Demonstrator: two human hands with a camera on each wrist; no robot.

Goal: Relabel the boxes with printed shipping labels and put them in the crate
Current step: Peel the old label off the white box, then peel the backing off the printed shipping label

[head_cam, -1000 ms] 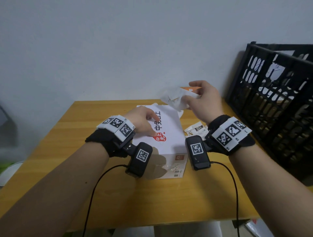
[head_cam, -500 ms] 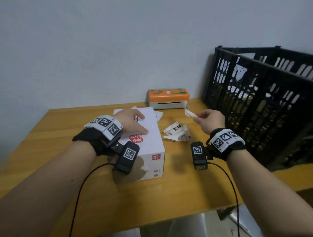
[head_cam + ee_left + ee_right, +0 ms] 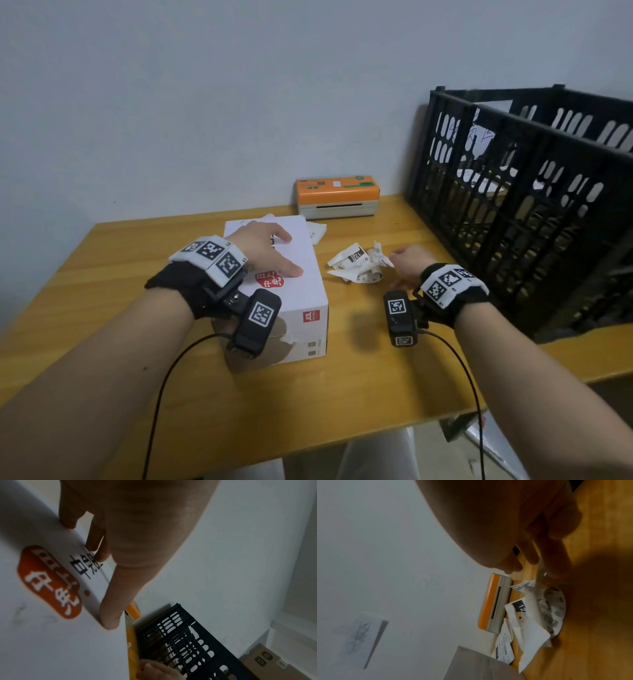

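Note:
A white box (image 3: pixel 303 298) with a red logo lies on the wooden table (image 3: pixel 308 397). My left hand (image 3: pixel 263 246) rests flat on its top with the fingers spread and straight; the left wrist view shows the fingertips (image 3: pixel 109 623) pressing the lid (image 3: pixel 42 635). My right hand (image 3: pixel 409 262) is low over the table to the right of the box, beside a pile of crumpled old labels (image 3: pixel 356 265). In the right wrist view its thumb and fingers pinch a thin paper strip (image 3: pixel 540 569) that hangs down to the pile (image 3: pixel 532 626).
An orange and grey label printer (image 3: pixel 337 195) stands at the back by the wall. A tall black crate (image 3: pixel 520 212) with white items inside fills the right side. Another paper scrap (image 3: pixel 317 231) lies behind the box. A brown carton (image 3: pixel 264 660) sits beyond the crate.
My right hand has come down from near the printer to the table beside the crumpled labels, still pinching paper. My left hand has stayed on the box. The head view has pulled back.

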